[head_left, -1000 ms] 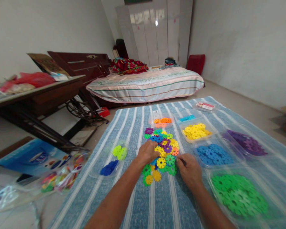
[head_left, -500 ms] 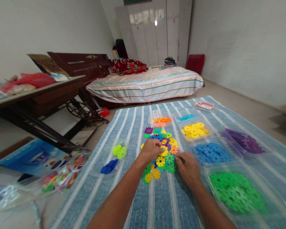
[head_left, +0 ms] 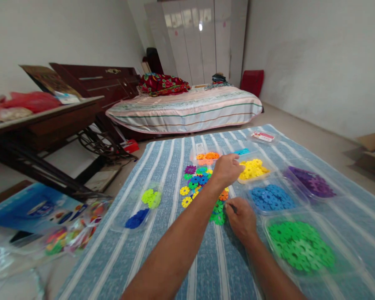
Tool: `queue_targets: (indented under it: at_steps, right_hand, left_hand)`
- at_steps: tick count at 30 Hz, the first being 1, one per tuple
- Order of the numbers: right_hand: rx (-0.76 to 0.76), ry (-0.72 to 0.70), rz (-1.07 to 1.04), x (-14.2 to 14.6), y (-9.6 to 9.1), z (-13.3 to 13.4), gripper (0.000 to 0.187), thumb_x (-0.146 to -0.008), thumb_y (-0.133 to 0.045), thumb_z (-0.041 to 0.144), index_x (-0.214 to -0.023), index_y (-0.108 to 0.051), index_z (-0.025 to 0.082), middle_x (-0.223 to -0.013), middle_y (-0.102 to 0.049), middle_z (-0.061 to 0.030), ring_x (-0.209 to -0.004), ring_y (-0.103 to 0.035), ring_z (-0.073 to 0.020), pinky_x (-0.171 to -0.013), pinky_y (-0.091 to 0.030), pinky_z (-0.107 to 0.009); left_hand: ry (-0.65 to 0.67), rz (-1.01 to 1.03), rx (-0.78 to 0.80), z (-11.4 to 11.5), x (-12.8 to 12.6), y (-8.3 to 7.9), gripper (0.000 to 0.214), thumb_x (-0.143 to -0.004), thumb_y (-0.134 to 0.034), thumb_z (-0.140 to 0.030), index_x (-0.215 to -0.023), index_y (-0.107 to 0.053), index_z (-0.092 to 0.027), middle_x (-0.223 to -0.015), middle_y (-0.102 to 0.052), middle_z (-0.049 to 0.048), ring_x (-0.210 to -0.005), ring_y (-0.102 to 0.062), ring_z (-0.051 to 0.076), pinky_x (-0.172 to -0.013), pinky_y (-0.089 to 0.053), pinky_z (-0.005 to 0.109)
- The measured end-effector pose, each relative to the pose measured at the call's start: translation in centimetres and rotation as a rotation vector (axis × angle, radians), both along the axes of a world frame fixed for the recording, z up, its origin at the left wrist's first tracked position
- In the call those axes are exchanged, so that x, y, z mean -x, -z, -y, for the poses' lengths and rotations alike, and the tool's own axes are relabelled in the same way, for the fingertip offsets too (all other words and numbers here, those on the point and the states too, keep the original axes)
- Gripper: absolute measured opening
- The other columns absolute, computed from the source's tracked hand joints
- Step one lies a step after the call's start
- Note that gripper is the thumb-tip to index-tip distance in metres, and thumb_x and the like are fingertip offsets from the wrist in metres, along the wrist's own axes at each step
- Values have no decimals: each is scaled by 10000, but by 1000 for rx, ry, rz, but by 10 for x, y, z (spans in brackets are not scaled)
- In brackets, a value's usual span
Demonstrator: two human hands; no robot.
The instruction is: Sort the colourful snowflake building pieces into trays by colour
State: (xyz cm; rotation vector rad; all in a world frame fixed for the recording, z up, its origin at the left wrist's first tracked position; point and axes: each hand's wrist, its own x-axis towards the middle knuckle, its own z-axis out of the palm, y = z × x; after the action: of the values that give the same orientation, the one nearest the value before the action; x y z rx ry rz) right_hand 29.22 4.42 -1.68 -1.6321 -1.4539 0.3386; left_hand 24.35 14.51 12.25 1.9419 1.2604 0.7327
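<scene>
My left hand reaches over the mixed pile to the left edge of a clear tub of yellow snowflake discs. Its fingers are curled together, and whatever lies in them is hidden. My right hand rests on the cloth with fingers closed, beside some green snowflake discs at the pile's near right; I cannot make out anything in its grip. Blue, purple, yellow and green discs make up the mixed pile, partly covered by my left forearm.
Clear tubs hold blue discs, green discs, purple discs and orange discs. At left, another tub has lime discs and dark blue discs. A striped cloth lies beneath; a bed stands beyond.
My left hand has moved from the pile rightward and away to the yellow tub. My right hand stays beside the green discs. The view has shifted slightly.
</scene>
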Motion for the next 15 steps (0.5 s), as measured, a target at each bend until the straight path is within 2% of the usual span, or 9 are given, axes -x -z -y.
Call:
queue_targets:
  at_steps: [2,7,10,15]
  right_hand:
    - [5,-1,5,0,-1,0,214,-808,-479,283,-759,-672,204,-755,-645,-20,-784,-541,-176,-722,-377,-279]
    - [24,-7,10,-1,-2,1,210,-812,-481,288,-770,-669,206,-782,-655,-27,-792,-545,-184,-716,-377,-286]
    - [31,-4,10,-1,-3,1,214,-811,-478,284,-771,-672,204,-776,-654,-28,-780,-544,-187,-697,-378,-288]
    - [20,-9,7,-2,-3,2,215,-807,-478,277,-762,-674,201,-760,-650,-30,-778,-547,-186,-697,-383,-288]
  left_hand:
    - [16,-141,-86,-3,16,-4,281,-716,-603,-178,-975,-699,-128,-855,-712,53,-771,-646,147,-705,-499,236]
    - [72,-511,-66,16,70,7,120,-727,-581,-199,-715,-692,-155,-672,-663,18,-684,-608,153,-623,-435,232]
    - [101,-699,-49,34,87,18,104,-730,-584,-210,-728,-684,-180,-711,-673,22,-717,-616,170,-650,-427,247]
    - [119,-819,-116,54,85,39,187,-750,-579,-249,-910,-661,-197,-994,-683,81,-949,-625,244,-774,-463,311]
